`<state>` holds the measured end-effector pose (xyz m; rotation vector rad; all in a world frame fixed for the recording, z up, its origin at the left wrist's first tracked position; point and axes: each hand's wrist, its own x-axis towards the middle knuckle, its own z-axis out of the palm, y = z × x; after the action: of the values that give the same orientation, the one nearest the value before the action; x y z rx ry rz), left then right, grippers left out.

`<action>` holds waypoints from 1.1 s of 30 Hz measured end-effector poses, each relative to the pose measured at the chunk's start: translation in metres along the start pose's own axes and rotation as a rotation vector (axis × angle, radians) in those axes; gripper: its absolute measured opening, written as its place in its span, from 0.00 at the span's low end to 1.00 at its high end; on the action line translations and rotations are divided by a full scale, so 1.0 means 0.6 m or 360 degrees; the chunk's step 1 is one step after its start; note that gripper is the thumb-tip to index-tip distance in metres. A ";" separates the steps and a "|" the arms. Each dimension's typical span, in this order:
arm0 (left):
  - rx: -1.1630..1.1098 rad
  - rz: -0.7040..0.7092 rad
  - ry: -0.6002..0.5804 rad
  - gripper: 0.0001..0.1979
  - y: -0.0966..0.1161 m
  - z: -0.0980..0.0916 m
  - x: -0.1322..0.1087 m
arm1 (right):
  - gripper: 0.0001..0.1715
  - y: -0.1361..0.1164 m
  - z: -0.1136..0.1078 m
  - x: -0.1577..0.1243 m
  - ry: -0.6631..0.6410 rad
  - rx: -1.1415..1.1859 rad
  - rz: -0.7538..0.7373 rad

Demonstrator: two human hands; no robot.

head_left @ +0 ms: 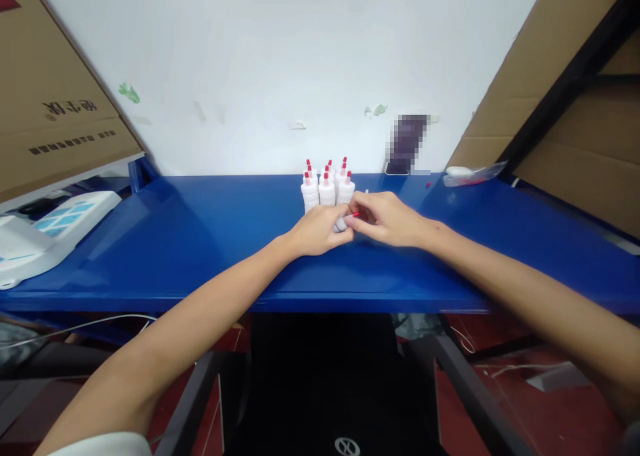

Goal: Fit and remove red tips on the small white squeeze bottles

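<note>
My left hand [320, 229] is closed around a white squeeze bottle [341, 225], tilted so its neck points right. Most of that bottle's body is hidden in the palm. At its nozzle end, the fingers of my right hand [385, 218] are pinched together around a small red cap [355, 215], which shows between them. Just behind my hands stand several upright white squeeze bottles [327, 191] with pointed nozzles and red tips, grouped closely in rows.
The blue table [225, 223] runs along a white wall. A phone [406, 146] leans on the wall. To the right lies a clear plastic bag [473, 174] with red bits inside. A white device [60, 233] sits at left. Cardboard [65, 103] flanks the table.
</note>
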<state>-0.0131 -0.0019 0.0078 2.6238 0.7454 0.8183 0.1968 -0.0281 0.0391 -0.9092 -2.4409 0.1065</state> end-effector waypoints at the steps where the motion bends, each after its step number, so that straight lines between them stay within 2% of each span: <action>1: 0.0002 -0.0003 0.0010 0.10 0.001 -0.001 0.001 | 0.12 0.000 0.000 0.000 -0.0021 -0.0030 -0.0008; 6: -0.0077 -0.0001 0.0070 0.09 0.002 -0.001 0.004 | 0.17 0.008 -0.005 0.000 -0.0074 -0.0154 -0.0020; 14: -0.0073 0.0020 0.0057 0.10 -0.003 0.002 0.005 | 0.19 0.022 0.002 0.003 -0.0141 0.0051 -0.0029; 25: -0.0008 0.0062 -0.0023 0.11 0.010 -0.003 0.002 | 0.21 0.012 -0.007 0.007 -0.0260 0.0302 -0.0078; 27: 0.0009 0.0088 -0.0049 0.11 0.010 -0.003 0.003 | 0.22 0.014 -0.008 0.007 -0.0278 0.0406 -0.0039; 31: 0.0158 0.0161 -0.0037 0.11 0.007 -0.006 0.004 | 0.24 0.025 -0.011 0.005 -0.0235 0.0611 0.0188; 33: 0.0217 0.0172 0.0002 0.10 0.007 -0.007 0.004 | 0.24 0.034 -0.015 0.004 -0.0204 0.0577 0.0253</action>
<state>-0.0123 -0.0034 0.0136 2.8060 0.6874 0.8257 0.2119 -0.0117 0.0430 -0.9501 -2.3497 0.6599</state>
